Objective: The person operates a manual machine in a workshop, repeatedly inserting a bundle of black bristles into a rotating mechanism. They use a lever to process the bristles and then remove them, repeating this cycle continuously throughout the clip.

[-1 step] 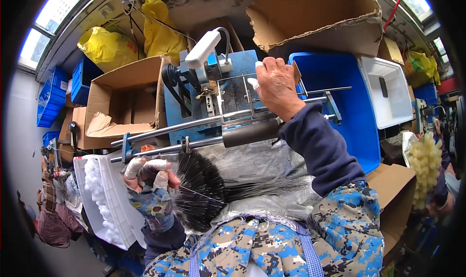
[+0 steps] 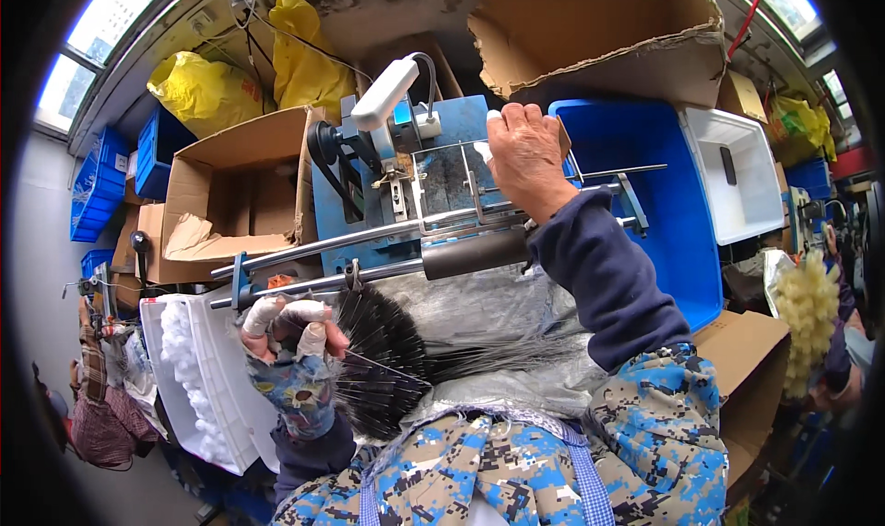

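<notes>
My left hand (image 2: 293, 330), with white tape on its fingers, is closed in a pinch at the end of a thin wire (image 2: 392, 367). The wire slants across a dense bundle of black bristle brushes (image 2: 378, 401), whose thin stems (image 2: 507, 354) fan out rightward over grey sheeting on my lap. My right hand (image 2: 530, 157) is curled over the right side of a blue bench machine (image 2: 447, 125); what its fingers grip is hidden. A brown flat edge shows beside its palm. Below it run two metal rails (image 2: 323, 247), with a dark roller (image 2: 475, 257) on the nearer one.
Left of the machine stands an open cardboard box (image 2: 235, 194); nearer is a white bin (image 2: 235, 397) with white fluffy material. A blue tub (image 2: 664, 185) and a white tray (image 2: 747, 171) lie right. Behind is a large carton (image 2: 599, 37). Other people work at both sides.
My left hand has shifted slightly to the right, its fingers a little re-angled on the wire. The right hand has barely moved, its taped thumb slightly nearer the palm.
</notes>
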